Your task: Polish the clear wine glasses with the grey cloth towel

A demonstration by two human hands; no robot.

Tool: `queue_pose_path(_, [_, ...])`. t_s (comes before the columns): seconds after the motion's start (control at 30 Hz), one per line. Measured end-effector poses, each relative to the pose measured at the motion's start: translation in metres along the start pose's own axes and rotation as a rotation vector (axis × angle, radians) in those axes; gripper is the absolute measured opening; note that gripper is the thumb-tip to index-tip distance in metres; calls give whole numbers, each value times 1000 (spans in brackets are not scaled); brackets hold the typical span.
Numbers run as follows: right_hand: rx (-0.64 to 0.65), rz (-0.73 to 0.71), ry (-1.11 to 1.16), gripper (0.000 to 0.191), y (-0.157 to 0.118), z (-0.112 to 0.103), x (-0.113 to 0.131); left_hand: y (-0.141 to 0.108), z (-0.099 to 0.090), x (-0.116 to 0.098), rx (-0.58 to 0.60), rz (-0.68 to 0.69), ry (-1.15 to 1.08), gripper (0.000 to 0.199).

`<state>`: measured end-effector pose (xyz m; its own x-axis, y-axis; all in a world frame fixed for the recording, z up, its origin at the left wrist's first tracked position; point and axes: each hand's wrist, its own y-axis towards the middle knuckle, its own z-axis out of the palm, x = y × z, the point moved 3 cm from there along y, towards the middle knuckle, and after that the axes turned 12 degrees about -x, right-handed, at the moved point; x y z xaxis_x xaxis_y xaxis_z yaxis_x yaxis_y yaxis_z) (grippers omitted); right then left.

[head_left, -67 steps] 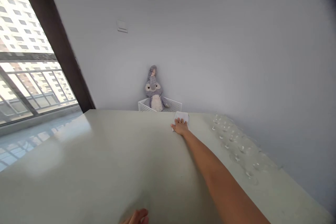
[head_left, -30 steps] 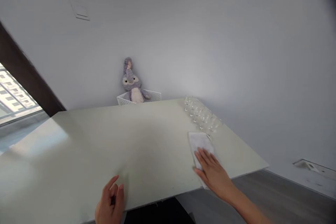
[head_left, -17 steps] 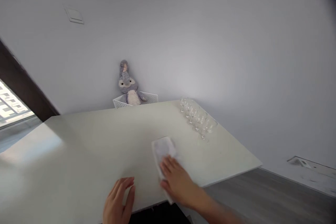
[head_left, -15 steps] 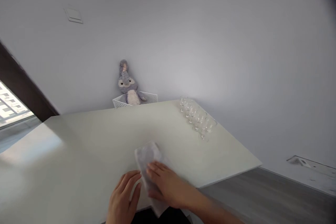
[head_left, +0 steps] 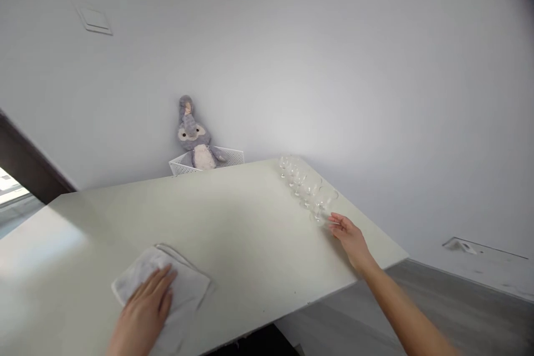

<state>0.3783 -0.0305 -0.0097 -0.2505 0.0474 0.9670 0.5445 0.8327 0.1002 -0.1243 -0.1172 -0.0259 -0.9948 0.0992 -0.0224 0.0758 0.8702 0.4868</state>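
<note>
Pressing a white cloth (head_left: 189,289) to a pale counter (head_left: 242,233), a person's left hand (head_left: 146,303) has taken over the wiping in the single head view, between 7 and 8 o'clock from its centre. Half a second earlier the right hand (head_left: 350,239) had the cloth, with the left waiting just beside it. The left palm now lies flat over the fabric, fingers extended and close together, bearing down rather than gripping; the cloth's far edge shows a doubled layer.

Out at 4 o'clock, the right hand, free of the cloth, reaches to the near end of a line of clear stemmed glasses (head_left: 307,191). Its fingers are bent, the tips just beside the nearest glass; from where I stand I cannot tell whether they touch it or have closed on it. The glasses stand upright near the counter's right side, and the line looks much as it did moments ago. The swap, by my reading, splits the work: one hand on the surface, the other on the glassware.

Looking on from 9 to 10 o'clock, a grey plush toy (head_left: 196,136) sits in a white basket (head_left: 232,157) beyond the counter's far edge.
</note>
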Motion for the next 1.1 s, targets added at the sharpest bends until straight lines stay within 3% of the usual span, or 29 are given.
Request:
queue_pose_path(0.07, [70,4,-24,52,17,3,-2,0,-8,19,-7,-77,95,38])
queue_pose_path(0.17, [167,-13,-76,59,35,12,-1,-2,-21,26,-71,-127,177,39])
queue_pose_path(0.27, [275,-61,-86,61,45,22,5,-3,-25,15,-109,-89,141,39])
queue_pose_path(0.4, [380,-77,-28,64,51,35,11,-2,-19,1,-75,-39,79,37])
queue_pose_path(0.63, [430,-49,66,65,47,66,12,2,-21,-19,-55,-43,41,36])
queue_pose_path(0.8, [495,-94,85,66,29,112,15,4,-13,-29,-37,-41,-3,36])
queue_pose_path(1.1, [622,-207,-93,63,-10,228,41,0,-11,-29,-28,-76,-37,37])
